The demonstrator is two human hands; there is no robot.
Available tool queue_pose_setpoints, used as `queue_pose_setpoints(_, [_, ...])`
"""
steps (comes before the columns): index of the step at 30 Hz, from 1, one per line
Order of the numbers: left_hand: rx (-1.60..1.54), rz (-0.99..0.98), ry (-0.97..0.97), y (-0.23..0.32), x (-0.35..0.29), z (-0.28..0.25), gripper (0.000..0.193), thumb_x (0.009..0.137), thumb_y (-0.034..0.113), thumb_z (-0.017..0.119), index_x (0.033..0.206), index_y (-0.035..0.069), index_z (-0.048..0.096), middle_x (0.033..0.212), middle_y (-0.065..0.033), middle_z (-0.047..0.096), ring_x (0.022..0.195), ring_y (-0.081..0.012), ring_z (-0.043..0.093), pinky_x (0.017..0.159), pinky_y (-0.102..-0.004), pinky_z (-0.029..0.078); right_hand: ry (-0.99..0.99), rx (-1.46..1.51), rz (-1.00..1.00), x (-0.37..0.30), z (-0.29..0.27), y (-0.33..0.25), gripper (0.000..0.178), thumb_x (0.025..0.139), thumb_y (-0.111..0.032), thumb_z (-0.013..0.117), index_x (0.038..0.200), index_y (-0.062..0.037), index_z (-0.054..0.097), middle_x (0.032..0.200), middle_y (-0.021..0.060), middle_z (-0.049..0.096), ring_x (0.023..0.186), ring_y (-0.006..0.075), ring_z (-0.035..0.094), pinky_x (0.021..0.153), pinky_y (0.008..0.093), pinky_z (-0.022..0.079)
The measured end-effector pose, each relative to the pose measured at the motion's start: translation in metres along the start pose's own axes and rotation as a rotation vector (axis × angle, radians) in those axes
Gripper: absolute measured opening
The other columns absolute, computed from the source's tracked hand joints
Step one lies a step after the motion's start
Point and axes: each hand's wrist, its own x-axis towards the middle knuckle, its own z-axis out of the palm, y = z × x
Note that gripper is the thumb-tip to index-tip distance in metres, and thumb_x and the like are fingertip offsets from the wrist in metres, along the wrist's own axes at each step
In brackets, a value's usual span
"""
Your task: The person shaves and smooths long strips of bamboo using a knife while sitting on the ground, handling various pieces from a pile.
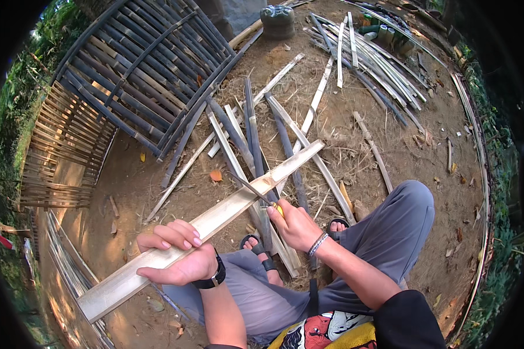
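Your left hand (177, 256) curls palm-up with its fingers (177, 232) wrapped over the top; your right hand (297, 224) is clenched, wrist bent, forearm angled in from the lower right.

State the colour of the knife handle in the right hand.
Yellow: the knife handle peeks out above the right hand, head view.

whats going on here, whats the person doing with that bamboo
A seated person holds a long split bamboo slat across their knees. The left hand clamps it near the lower end, while the right hand presses a knife with a yellow handle against its upper edge. More bamboo strips lie on the dirt ahead, beside a woven bamboo panel.
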Motion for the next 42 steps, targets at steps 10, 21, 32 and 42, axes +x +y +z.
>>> queue_pose_setpoints(10, [-0.023, 0.003, -0.053, 0.008, -0.012, 0.000, 0.060, 0.091, 0.067, 0.035, 0.075, 0.009, 0.036, 0.047, -0.0035, 0.037, 0.033, -0.0139, 0.034, 0.037, -0.0252, 0.033, 0.081, -0.048, -0.011, -0.023, 0.013, -0.014, 0.050, 0.097, -0.048, 0.041, 0.083, -0.0019, 0.054, 0.062, 0.0236, 0.059, 0.068, 0.0450, 0.061, 0.061, 0.0527, 0.047])
queue_pose_setpoints(21, [-0.046, 0.003, -0.083, 0.008, -0.018, 0.001, 0.059, 0.091, 0.067, 0.035, 0.075, 0.010, 0.035, 0.047, -0.0032, 0.036, 0.033, -0.0137, 0.034, 0.038, -0.0248, 0.033, 0.157, -0.005, -0.047, -0.028, 0.015, -0.012, 0.054, 0.097, -0.047, 0.042, 0.074, -0.0001, 0.057, 0.063, 0.0250, 0.059, 0.067, 0.0452, 0.061, 0.062, 0.0515, 0.047])
queue_pose_setpoints(32, [-0.044, 0.006, -0.078, 0.006, -0.016, 0.004, 0.059, 0.091, 0.067, 0.035, 0.074, 0.010, 0.035, 0.047, -0.0027, 0.036, 0.033, -0.0129, 0.033, 0.037, -0.0240, 0.031, 0.140, 0.019, -0.021, -0.008, 0.009, 0.017, 0.054, 0.097, -0.047, 0.041, 0.077, 0.0001, 0.058, 0.066, 0.0269, 0.059, 0.070, 0.0460, 0.060, 0.064, 0.0522, 0.046])
queue_pose_setpoints(42, [-0.021, 0.002, -0.040, 0.007, -0.013, 0.002, 0.058, 0.092, 0.065, 0.034, 0.073, 0.010, 0.034, 0.046, -0.0021, 0.034, 0.032, -0.0124, 0.030, 0.036, -0.0235, 0.029, 0.149, -0.033, -0.054, -0.016, 0.020, 0.004, 0.054, 0.097, -0.048, 0.041, 0.076, -0.0003, 0.058, 0.067, 0.0262, 0.059, 0.069, 0.0443, 0.061, 0.063, 0.0519, 0.047])
